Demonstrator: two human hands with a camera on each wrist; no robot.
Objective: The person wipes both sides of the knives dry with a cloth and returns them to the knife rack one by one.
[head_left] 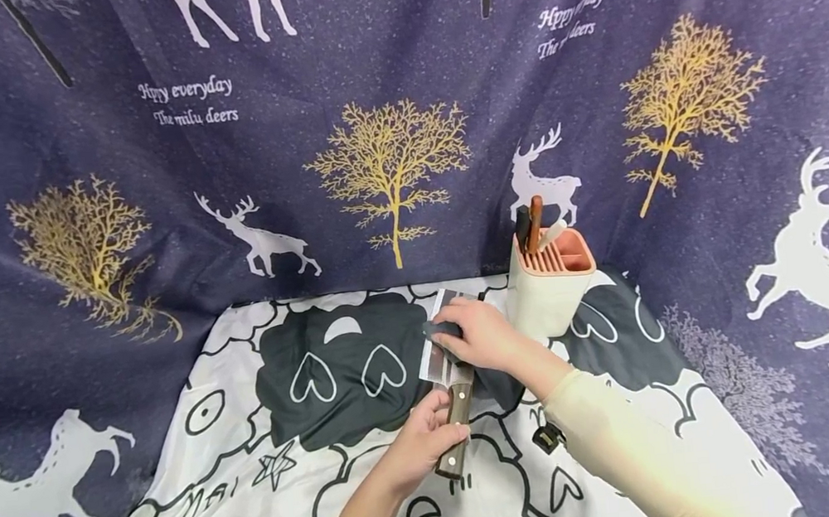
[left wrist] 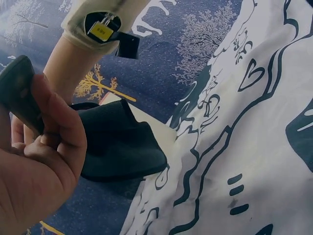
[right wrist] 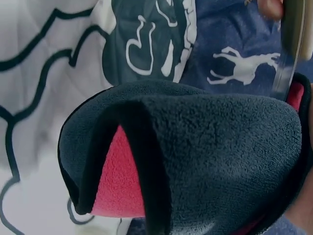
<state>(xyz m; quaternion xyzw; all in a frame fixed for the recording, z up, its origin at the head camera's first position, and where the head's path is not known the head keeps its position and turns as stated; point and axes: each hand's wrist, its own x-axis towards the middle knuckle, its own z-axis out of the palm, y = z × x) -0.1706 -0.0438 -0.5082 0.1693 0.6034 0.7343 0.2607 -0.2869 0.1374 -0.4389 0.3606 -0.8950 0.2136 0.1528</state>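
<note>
My left hand [head_left: 423, 442] grips the dark wooden handle [head_left: 462, 408] of a cleaver, whose wide silvery blade [head_left: 435, 366] points away from me. Over the blade, my right hand [head_left: 483, 333] holds a folded dark grey cloth [head_left: 441, 329] against the metal. The right wrist view shows the cloth [right wrist: 225, 156] up close, fuzzy, with black edging and a pink-red underside; part of the blade [right wrist: 285, 78] goes in behind it. In the left wrist view the left fingers [left wrist: 66, 127] curl round the handle [left wrist: 19, 90], and the cloth [left wrist: 122, 142] hangs beyond.
A white knife block [head_left: 548, 304] with a salmon slotted top stands at the back right, several handles sticking out of it. Black-and-white patterned fabric [head_left: 361, 484] covers the table. Behind it hangs a dark blue curtain [head_left: 262, 156] printed with deer and trees.
</note>
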